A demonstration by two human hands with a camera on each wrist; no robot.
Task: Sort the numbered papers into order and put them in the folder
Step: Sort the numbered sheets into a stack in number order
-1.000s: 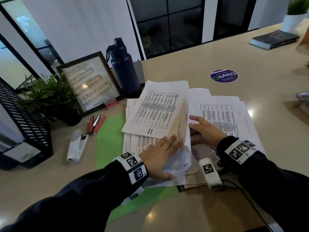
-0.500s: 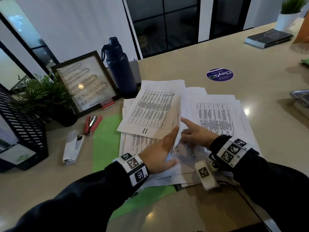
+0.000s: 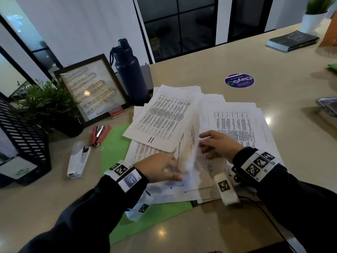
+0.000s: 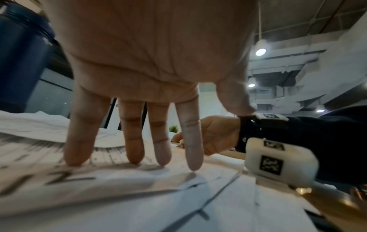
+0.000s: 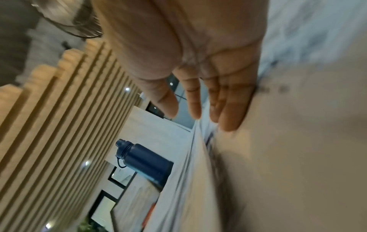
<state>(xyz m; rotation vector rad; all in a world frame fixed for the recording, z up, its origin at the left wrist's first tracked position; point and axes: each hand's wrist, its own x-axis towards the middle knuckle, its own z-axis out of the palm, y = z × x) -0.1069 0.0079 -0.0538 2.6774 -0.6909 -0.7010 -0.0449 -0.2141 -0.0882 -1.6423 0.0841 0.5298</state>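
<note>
The loose white printed papers (image 3: 182,143) lie spread over the flat green folder (image 3: 113,145). The left hand (image 3: 160,168) and right hand (image 3: 218,145) press flat, fingers straight. A quick push could scatter pages.

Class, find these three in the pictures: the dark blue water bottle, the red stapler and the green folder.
Dark blue metal water bottle (image 3: 131,77): head view, middle of its body.
Red stapler (image 3: 100,134): head view, its top.
Green flat folder (image 3: 113,145): head view, bare part left of the papers.
</note>
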